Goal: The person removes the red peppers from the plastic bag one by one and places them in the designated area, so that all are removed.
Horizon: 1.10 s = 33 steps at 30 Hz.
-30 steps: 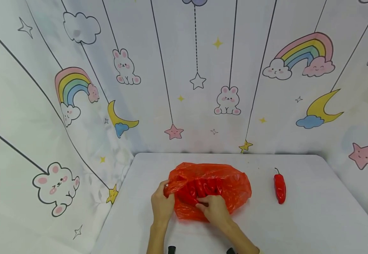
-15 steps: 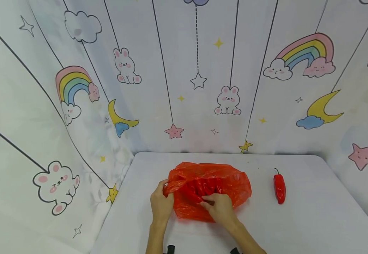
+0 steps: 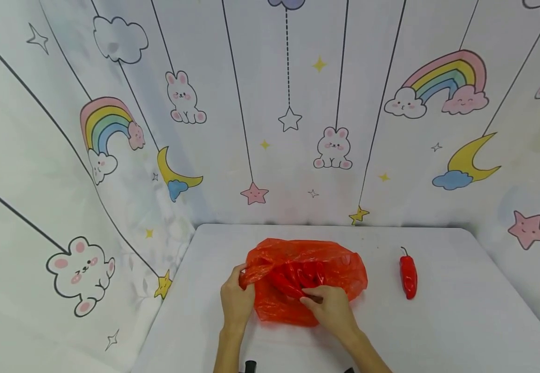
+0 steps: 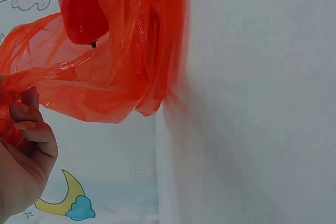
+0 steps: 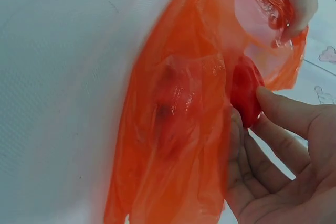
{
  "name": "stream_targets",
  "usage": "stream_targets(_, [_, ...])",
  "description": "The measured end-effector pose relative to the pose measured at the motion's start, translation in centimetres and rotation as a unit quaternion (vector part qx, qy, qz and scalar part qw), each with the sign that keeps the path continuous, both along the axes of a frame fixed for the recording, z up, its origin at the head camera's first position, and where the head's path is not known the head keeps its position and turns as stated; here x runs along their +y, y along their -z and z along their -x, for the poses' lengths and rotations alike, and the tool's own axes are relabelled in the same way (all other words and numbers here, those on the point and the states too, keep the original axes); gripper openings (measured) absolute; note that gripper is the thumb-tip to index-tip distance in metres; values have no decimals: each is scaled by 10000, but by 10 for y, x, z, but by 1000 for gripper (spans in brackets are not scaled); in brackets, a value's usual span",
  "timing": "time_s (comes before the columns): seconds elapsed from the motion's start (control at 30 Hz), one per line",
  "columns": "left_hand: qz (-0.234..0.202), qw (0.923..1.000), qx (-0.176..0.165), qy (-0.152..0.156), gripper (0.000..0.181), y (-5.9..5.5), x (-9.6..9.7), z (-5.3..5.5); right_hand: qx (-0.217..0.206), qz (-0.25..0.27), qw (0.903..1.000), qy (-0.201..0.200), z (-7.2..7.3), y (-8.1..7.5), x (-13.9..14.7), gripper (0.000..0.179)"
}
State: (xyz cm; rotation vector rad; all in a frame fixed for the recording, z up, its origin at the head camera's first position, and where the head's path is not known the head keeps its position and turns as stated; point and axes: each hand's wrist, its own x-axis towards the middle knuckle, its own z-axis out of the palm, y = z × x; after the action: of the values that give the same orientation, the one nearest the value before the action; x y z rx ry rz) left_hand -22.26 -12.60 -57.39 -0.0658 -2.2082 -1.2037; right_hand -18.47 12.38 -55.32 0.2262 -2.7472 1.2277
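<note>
The white tabletop carries a crinkled red plastic bag, its mouth open. The left hand bunches the bag's left edge in its grip; a taut edge should stop the thin film dragging. The right hand pinches one red pepper in the bag's mouth; a light, steady grip seems wise on slick skin. A lone pepper lies right of the bag, well apart.

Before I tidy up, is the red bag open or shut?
Open: the red bag gapes, showing red peppers inside, and the left hand grips its edge.
</note>
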Motion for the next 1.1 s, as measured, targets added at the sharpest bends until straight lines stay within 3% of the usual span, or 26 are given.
stream_targets(0.37, [-128, 9998, -152, 40, 41, -2, 1, -1, 77, 298, 9991, 299, -16, -7, 7, 25])
stream_targets(0.63, [-83, 9999, -133, -3, 37, -4, 1, -2, 270, 365, 9978, 487, -24, -2, 13, 26])
stream_targets(1.1, [-29, 9999, -95, 14, 38, -4, 1, -2, 118, 553, 9938, 954, -34, -6, 27, 30])
